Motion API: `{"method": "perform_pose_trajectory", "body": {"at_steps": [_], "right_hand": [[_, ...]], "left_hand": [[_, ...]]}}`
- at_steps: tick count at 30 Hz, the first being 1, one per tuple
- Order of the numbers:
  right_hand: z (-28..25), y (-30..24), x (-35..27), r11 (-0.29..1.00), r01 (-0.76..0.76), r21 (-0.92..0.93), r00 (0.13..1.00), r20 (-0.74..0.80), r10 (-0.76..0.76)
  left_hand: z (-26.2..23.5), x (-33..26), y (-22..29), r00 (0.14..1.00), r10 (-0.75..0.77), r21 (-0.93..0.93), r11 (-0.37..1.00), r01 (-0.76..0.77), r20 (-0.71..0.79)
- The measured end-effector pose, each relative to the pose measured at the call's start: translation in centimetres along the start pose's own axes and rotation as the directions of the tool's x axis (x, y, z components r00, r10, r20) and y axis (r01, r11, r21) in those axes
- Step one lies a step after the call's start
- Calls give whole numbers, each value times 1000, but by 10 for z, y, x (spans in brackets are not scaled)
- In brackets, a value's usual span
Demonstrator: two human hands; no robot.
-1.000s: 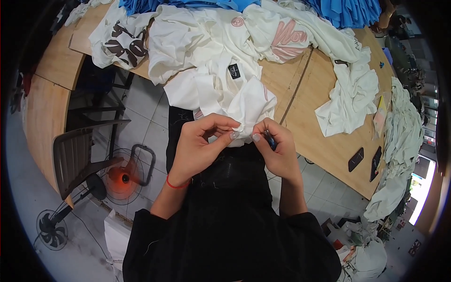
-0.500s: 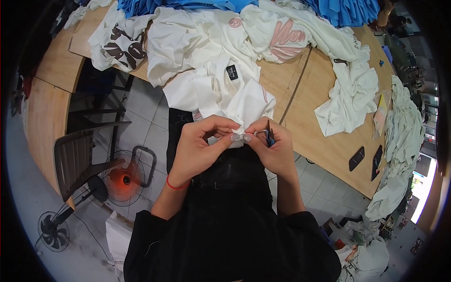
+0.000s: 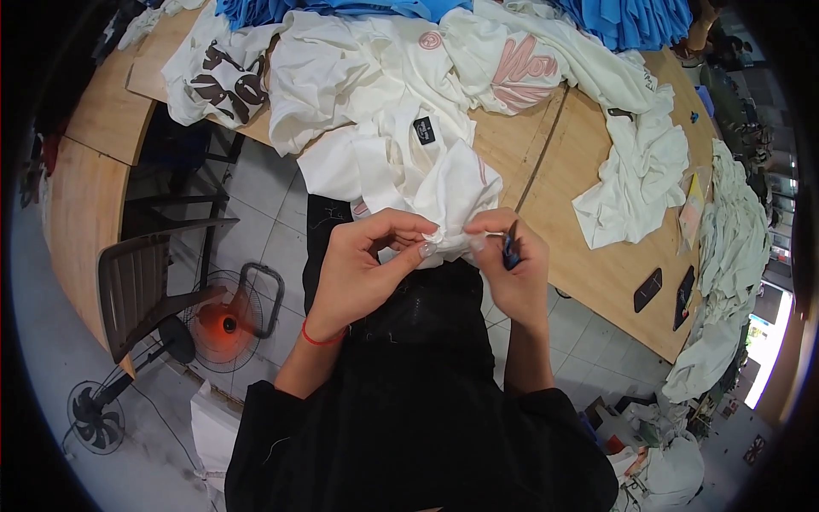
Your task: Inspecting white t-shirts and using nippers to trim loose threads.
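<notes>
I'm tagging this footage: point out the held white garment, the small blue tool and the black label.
Held white garment (image 3: 459, 191): head view, on its bunched cloth.
Small blue tool (image 3: 511, 251): head view, on its middle.
Black label (image 3: 425, 130): head view, centre of its face.

Left hand (image 3: 363, 264) pinching white garment (image 3: 456, 188), right hand (image 3: 519, 277) holding apparently blue snips (image 3: 511, 249), 2 fans (image 3: 229, 324) at left

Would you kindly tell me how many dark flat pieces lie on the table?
2 visible: the left piece and, beside it, the right piece, nearer the table's right edge. Others may be hidden under clothes.
</notes>
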State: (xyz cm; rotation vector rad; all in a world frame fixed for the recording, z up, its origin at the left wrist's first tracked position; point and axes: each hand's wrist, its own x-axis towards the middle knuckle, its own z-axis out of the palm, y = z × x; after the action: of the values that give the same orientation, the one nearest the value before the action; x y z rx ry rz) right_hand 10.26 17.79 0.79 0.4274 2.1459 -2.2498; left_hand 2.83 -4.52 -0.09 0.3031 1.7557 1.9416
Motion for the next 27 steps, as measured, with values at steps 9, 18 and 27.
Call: {"method": "perform_pose_trajectory", "body": {"at_steps": [9,18,27], "right_hand": [[3,10,1,953,158,-259,986,100,-136],[11,6,0,984,175,7,978,110,-175],[4,31,1,774,314,-549,946,115,-303]], "left_hand": [[6,1,1,999,36,69,997,-37,9],[14,4,3,993,106,363,924,-117,50],[20,4,-13,922,387,622,715,-318,27]]}}
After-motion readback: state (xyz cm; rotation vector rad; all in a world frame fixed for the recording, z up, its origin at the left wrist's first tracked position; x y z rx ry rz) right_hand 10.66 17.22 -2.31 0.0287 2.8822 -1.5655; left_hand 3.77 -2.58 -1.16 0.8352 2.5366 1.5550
